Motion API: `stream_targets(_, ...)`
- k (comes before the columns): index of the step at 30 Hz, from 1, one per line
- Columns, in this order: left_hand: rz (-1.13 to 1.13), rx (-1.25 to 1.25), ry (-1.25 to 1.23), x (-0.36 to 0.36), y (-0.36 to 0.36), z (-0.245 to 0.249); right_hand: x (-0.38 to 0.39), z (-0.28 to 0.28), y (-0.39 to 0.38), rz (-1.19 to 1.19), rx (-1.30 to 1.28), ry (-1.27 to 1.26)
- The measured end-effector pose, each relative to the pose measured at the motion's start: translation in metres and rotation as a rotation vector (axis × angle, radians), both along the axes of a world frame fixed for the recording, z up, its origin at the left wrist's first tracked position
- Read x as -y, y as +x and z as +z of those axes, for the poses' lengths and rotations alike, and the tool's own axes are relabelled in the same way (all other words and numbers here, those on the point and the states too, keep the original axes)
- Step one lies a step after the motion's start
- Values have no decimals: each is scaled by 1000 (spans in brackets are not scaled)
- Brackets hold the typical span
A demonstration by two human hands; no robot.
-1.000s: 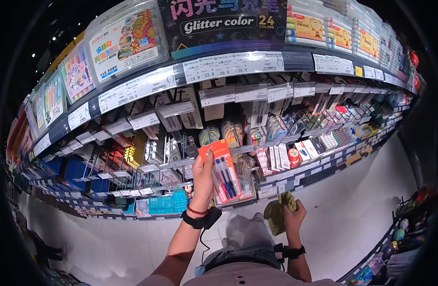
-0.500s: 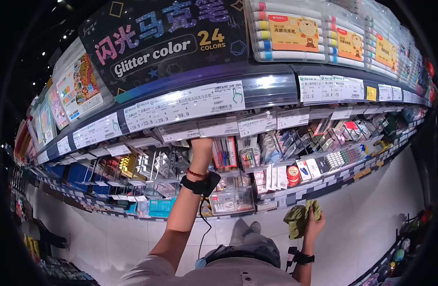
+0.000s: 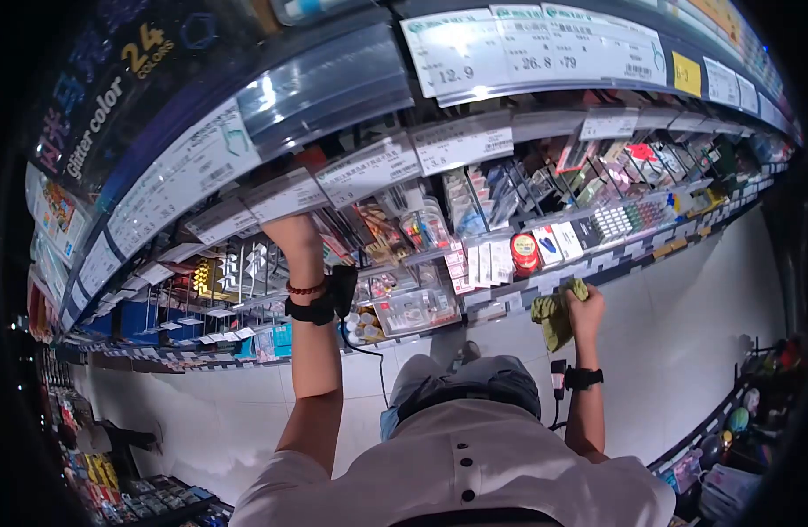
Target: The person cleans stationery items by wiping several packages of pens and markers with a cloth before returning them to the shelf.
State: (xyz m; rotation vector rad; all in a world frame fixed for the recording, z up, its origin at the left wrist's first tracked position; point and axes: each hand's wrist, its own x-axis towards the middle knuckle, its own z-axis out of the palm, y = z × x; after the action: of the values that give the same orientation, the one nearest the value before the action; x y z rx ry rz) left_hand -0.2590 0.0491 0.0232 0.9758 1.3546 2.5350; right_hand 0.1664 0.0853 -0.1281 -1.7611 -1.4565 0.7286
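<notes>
Left hand (image 3: 291, 230): raised to the hanging packs (image 3: 404, 224) just under the price-label strip (image 3: 369, 167); fingers hidden behind the strip, so its grip could not be told.
Left wrist: bead bracelet and black wristband (image 3: 320, 303), cable trailing down.
Right hand (image 3: 588, 303): clenched on a green cloth (image 3: 555, 316), held near the lower shelf edge, just beside the red round tin (image 3: 524, 250).
Red pen pack: not picked out among the hanging packs; its place could not be told.
Step in hand: judged a reach deep into the peg row, arm at full stretch.
Next move, as judged: would call for working by feel and keeping clear of the neighbouring packs and the clear box (image 3: 413, 307) below.
Change from earlier: one second before, the left hand held the red pen pack in front of the shelf; half a second before, it was at the pegs beside the pack; the view had since tilted up and closer, and the cloth had risen.
</notes>
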Motion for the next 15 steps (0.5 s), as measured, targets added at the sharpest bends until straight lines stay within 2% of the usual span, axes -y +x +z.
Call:
stream_targets(2,-94,31,94,1,5,10,-14,-30,7,-19,34,16)
stream_targets(3,0,-173,-65,3,-11,1,-19,-36,9,-9,49,-14)
stream_targets(6,-279,164,42,3,-4,14,-35,-68,12,47,-47,18)
stream_targets(7,-196,58,-60,2,-21,-2,-39,-78,10,85,-77,-9)
stream_targets(9,39,-405,-282,3,-30,-12,-51,-104,8,159,-20,-184)
stream_targets(11,353,-1114,-506,12,-19,4,-57,-121,-8,234,0,-298)
stream_targets(14,-433,214,-90,7,-29,8,-61,-132,-37,360,-7,-501)
stream_targets(15,-295,-109,-183,7,-20,4,-64,-140,-46,322,-55,-662)
